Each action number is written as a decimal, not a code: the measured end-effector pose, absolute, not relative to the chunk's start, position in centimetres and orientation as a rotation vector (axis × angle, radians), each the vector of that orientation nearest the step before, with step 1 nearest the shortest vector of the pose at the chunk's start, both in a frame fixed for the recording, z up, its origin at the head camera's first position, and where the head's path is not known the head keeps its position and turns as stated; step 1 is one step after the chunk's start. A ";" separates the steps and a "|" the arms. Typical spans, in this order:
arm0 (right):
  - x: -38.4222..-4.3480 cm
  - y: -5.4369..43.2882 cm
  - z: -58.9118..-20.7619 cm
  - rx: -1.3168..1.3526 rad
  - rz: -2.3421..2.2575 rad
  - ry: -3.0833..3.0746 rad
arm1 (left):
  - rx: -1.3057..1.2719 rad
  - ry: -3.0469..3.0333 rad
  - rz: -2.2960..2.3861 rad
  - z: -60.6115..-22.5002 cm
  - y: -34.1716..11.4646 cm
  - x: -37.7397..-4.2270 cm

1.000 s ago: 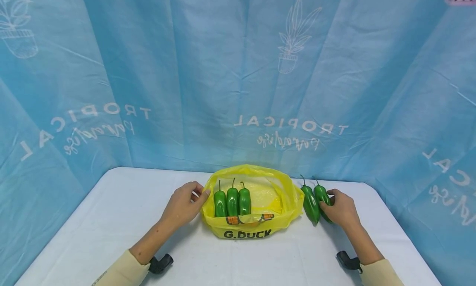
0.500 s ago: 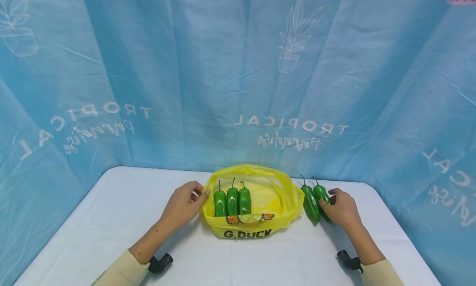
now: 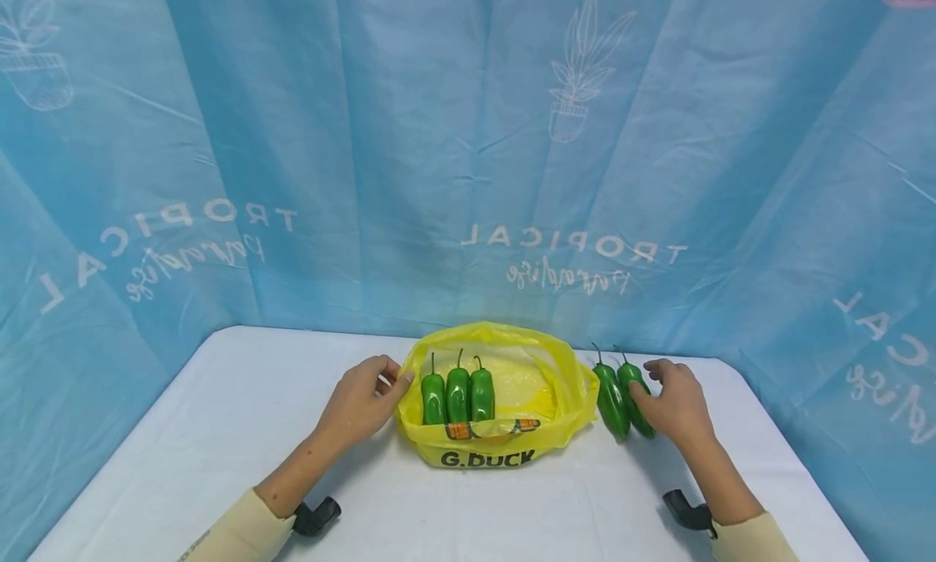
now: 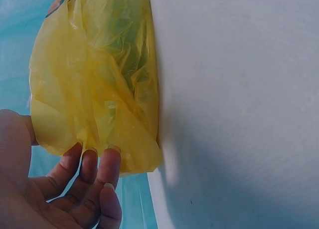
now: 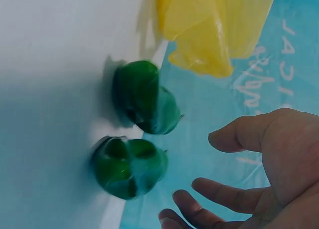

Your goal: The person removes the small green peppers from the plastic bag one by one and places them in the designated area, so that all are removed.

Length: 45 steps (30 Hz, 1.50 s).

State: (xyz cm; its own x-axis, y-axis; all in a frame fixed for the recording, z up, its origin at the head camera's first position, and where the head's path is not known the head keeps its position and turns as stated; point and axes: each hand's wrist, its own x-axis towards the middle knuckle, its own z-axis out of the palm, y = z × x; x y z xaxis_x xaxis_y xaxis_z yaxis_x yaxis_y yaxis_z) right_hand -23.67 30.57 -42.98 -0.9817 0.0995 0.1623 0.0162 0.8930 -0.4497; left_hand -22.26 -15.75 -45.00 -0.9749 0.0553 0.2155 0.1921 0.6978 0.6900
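A yellow plastic bag stands with its mouth spread, black "G.DUCK" lettering on its front. Three green peppers are upright side by side in its left half, their lower parts hidden by the front wall. My left hand pinches the bag's left rim between thumb and fingers; the left wrist view shows its fingertips against the yellow plastic. Right of the bag lie two more peppers, an inner pepper and an outer pepper. Beside the outer one is my right hand, thumb and fingers spread, holding nothing.
The white-covered table ends at the back against a blue printed curtain, which also hangs along both sides. Black wrist mounts show at both sleeves.
My right hand has let go of the outer pepper, its fingers parting and rising slightly off it. My left hand and the bag have stayed put.
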 end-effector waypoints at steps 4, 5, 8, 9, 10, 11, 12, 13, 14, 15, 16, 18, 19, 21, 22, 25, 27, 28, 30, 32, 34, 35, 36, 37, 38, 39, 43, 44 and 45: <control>-23.4 30.0 -42.6 -0.061 0.679 -2.857 | -0.190 -2.727 -1.135 -45.0 -15.7 -22.2; -23.3 29.8 -42.5 -0.052 0.682 -2.849 | -0.188 -2.727 -1.133 -44.9 -15.7 -22.3; -23.0 29.4 -42.3 -0.022 0.693 -2.823 | -0.188 -2.727 -1.130 -44.9 -15.7 -22.3; -22.9 29.2 -42.2 -0.012 0.693 -2.815 | -0.190 -2.725 -1.132 -45.0 -15.7 -22.3; -22.8 29.1 -42.1 -0.002 0.700 -2.807 | -0.192 -2.724 -1.131 -45.0 -15.7 -22.3; -22.7 29.0 -42.0 0.009 0.703 -2.800 | -0.194 -2.722 -1.131 -45.0 -15.7 -22.3; -22.6 28.8 -41.9 0.020 0.706 -2.793 | -0.197 -2.721 -1.132 -45.0 -15.7 -22.3; -22.5 28.7 -41.9 0.028 0.710 -2.787 | -0.199 -2.719 -1.131 -45.0 -15.7 -22.3; -22.4 28.6 -41.8 0.038 0.712 -2.782 | -0.200 -2.717 -1.131 -45.0 -15.7 -22.3; -22.3 28.4 -41.7 0.047 0.719 -2.777 | -0.200 -2.717 -1.132 -45.0 -15.7 -22.3; -22.2 28.3 -41.6 0.056 0.728 -2.775 | -0.198 -2.718 -1.129 -45.0 -15.7 -22.3; -22.1 28.0 -41.4 0.068 0.736 -2.774 | -0.193 -2.720 -1.131 -45.0 -15.7 -22.2; -22.0 27.9 -41.4 0.071 0.742 -2.774 | -0.190 -2.721 -1.130 -45.0 -15.7 -22.2; -21.9 27.7 -41.2 0.079 0.752 -2.770 | -0.185 -2.725 -1.129 -45.0 -15.6 -22.2; -21.8 27.6 -41.2 0.082 0.756 -2.767 | -0.184 -2.726 -1.127 -45.0 -15.6 -22.2; -21.7 27.3 -41.0 0.097 0.767 -2.750 | -0.187 -2.724 -1.130 -45.0 -15.6 -22.3; -21.6 27.0 -40.9 0.107 0.773 -2.738 | -0.190 -2.723 -1.132 -45.0 -15.6 -22.3; -21.5 26.9 -40.9 0.117 0.775 -2.732 | -0.191 -2.722 -1.133 -45.1 -15.7 -22.3; -21.4 26.6 -40.8 0.135 0.782 -2.719 | -0.194 -2.721 -1.134 -45.0 -15.7 -22.3; -21.3 26.3 -40.7 0.150 0.796 -2.711 | -0.196 -2.719 -1.137 -45.0 -15.7 -22.3; -21.1 25.9 -40.5 0.171 0.813 -2.702 | -0.201 -2.718 -1.138 -45.0 -15.7 -22.3; -21.0 25.7 -40.4 0.178 0.826 -2.698 | -0.204 -2.715 -1.140 -45.0 -15.7 -22.4; -20.9 25.5 -40.3 0.187 0.837 -2.693 | -0.206 -2.714 -1.141 -45.0 -15.7 -22.3; -20.8 25.3 -40.2 0.195 0.847 -2.690 | -0.208 -2.712 -1.141 -45.0 -15.7 -22.3; -20.7 25.1 -40.1 0.201 0.853 -2.686 | -0.209 -2.712 -1.140 -45.0 -15.7 -22.3; -20.6 24.9 -40.0 0.208 0.856 -2.682 | -0.210 -2.712 -1.139 -45.0 -15.7 -22.3; -20.4 24.3 -39.8 0.219 0.862 -2.673 | -0.213 -2.715 -1.135 -45.0 -15.7 -22.3; -20.4 24.1 -39.8 0.222 0.864 -2.672 | -0.212 -2.717 -1.136 -45.0 -15.7 -22.3; -20.4 24.0 -39.8 0.226 0.864 -2.672 | -0.211 -2.717 -1.138 -45.0 -15.7 -22.3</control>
